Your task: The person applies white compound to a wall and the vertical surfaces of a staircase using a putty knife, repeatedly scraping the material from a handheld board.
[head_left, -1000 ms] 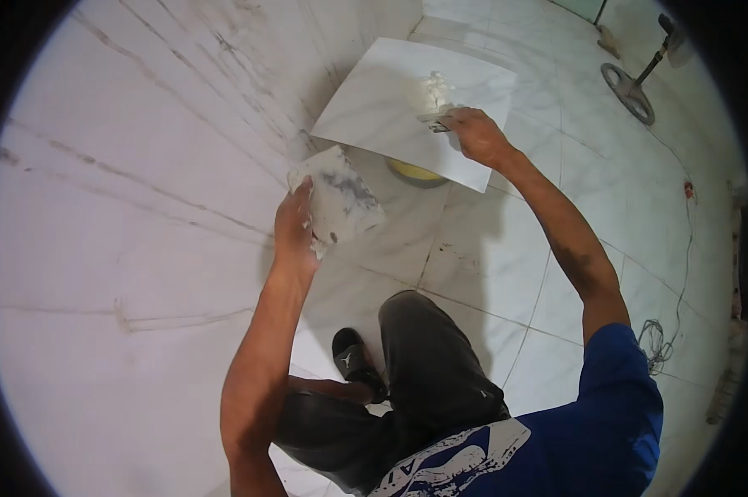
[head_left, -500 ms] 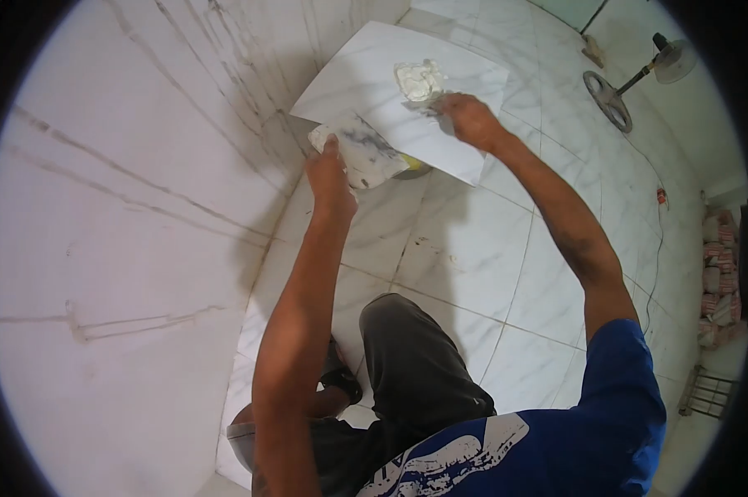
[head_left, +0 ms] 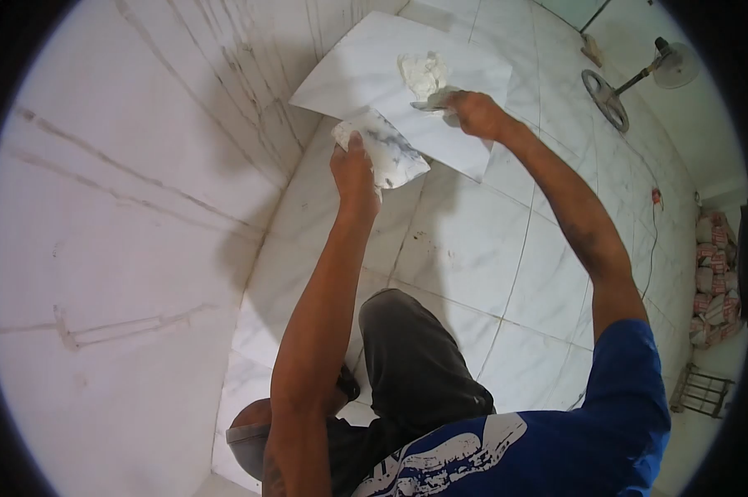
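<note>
A white mound of putty lies on a large white marbled board. My right hand is closed around what looks like a putty knife; its blade sits just below the mound, over the board. In my left hand is a smaller flat plate smeared with white and grey putty, my thumb on top and the other fingers hidden beneath. The plate is held beside the near edge of the large board, overlapping it in view. White smears show near my left palm.
To the left rises a white wall with brown line marks. Around my knee spreads a marbled tile floor. At the far right are a standing fan, its cord, stacked bags and a metal rack.
My left hand and the smeared plate have shifted right, covering a yellow item seen under the board before. The knife blade now shows more clearly, slightly apart from the putty mound.
</note>
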### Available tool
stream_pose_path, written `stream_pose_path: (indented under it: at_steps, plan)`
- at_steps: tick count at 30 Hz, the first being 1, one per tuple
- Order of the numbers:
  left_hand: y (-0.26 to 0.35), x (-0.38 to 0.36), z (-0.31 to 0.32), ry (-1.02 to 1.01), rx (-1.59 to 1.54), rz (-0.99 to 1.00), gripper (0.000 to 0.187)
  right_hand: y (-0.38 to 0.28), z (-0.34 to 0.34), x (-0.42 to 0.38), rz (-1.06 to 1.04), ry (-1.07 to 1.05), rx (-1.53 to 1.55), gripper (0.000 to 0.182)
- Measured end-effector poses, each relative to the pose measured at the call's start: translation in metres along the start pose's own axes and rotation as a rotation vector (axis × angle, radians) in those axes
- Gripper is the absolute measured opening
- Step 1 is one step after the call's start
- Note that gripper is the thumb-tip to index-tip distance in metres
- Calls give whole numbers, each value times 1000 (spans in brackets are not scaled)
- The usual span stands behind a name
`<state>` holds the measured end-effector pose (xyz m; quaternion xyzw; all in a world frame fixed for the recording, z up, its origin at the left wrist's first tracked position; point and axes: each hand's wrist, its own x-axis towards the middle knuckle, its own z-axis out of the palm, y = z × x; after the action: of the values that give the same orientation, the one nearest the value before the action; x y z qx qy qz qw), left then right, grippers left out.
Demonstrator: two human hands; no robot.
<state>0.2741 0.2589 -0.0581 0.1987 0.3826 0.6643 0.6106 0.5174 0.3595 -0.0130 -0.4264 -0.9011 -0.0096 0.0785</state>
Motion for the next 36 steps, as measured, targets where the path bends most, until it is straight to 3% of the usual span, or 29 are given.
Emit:
stream_pose_path:
  at_steps: [2,5,8,14,18,23,29,32,36]
  plan:
    - [-4,4,0,4,-18,-5,33,1,-21,4,21,-188,-13,38]
    - [-2,-4,5,32,-44,-10,34,2,-31,1,19,-305,20,40]
    - [-16,-4,-2,24,-19,109,34,7,-33,1,-2,-339,89,51]
    - [-87,-44,-14,169,-25,-41,36,-5,-23,-18,28,-238,80,41]
    - [-112,-39,3,89,-153,-128,41,-28,-26,-25,131,-286,63,38]
    - [-119,-36,17,54,-208,-135,43,-49,-43,-27,280,-399,157,33]
    - [-115,-39,9,51,-213,-158,44,-57,-45,-39,380,-308,391,30]
    - [-102,-44,3,40,-189,-162,44,-69,-57,-41,427,-363,566,28]
    - [-94,-48,-16,1,-253,-148,45,-99,-78,-45,347,-322,560,28]
